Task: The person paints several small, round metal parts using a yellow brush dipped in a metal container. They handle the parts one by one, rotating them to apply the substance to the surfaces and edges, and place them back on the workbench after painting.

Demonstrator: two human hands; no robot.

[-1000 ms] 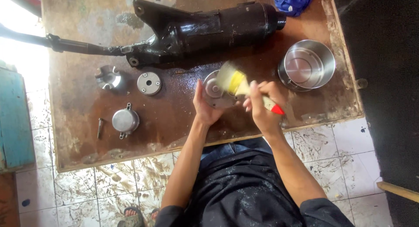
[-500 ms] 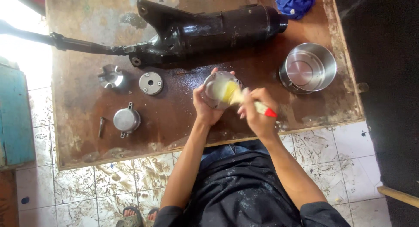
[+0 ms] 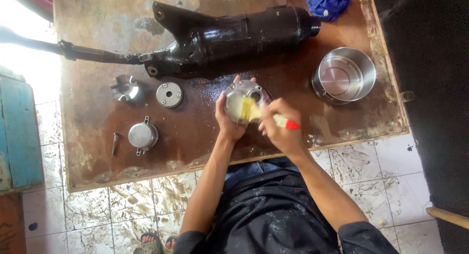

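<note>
Left hand [image 3: 228, 121] cups a round grey metal housing part [image 3: 245, 98] from the left side, held just above the wet brown board [image 3: 97, 48], near its front edge at centre. Right hand [image 3: 279, 132] is clenched on a paintbrush [image 3: 266, 114] with a red handle end; the yellowish bristles are on the part's face.

Progress: brushing is mid-way as I read it. The face looks wet, though motion blur hides how much is covered.

Left of the hands, a small lidded cap [image 3: 143, 135], a flat disc [image 3: 169, 94], a finned piece [image 3: 125, 87] and a bolt [image 3: 114, 143] lie apart and untouched. Far side: long black engine casing [image 3: 234, 36]. Right: steel pot [image 3: 344, 75].
</note>
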